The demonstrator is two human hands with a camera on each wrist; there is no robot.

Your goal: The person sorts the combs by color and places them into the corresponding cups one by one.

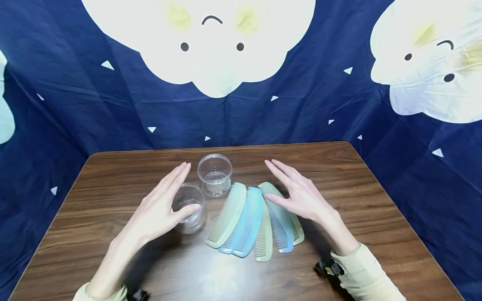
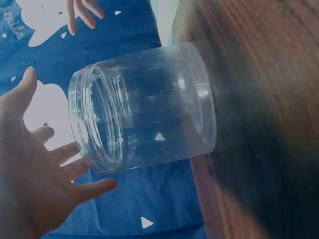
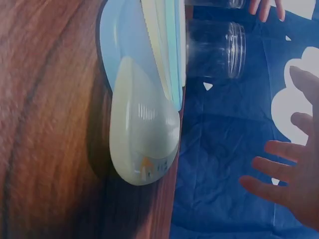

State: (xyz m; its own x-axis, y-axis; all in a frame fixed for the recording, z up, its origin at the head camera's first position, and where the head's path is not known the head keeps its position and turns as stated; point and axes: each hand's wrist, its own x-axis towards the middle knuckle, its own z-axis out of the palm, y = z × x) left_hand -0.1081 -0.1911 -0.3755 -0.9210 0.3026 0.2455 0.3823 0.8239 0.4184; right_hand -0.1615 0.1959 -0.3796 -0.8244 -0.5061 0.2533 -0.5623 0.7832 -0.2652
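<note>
My left hand [image 1: 160, 211] hovers over the near clear plastic jar [image 1: 193, 225], its fingers straight and thumb spread. In the left wrist view this lidless jar [image 2: 159, 107] stands upright on the table, beside the spread fingers. A second clear jar [image 1: 215, 179] stands just behind it, also without a lid. Several combs lie fanned out and overlapping right of the jars: a pale green comb [image 1: 229, 217] at the left, then a blue comb [image 1: 249, 221] and more green and blue ones. Above the right end of the fan, my right hand [image 1: 301, 194] is held with fingers extended, gripping nothing.
The brown wood-grain table [image 1: 113, 200] has rounded far corners. Dark blue cloth [image 1: 241, 117] printed with white clouds and small triangles hangs behind it and along both sides. Black wrist straps [image 1: 329, 267] sit near the light sleeves.
</note>
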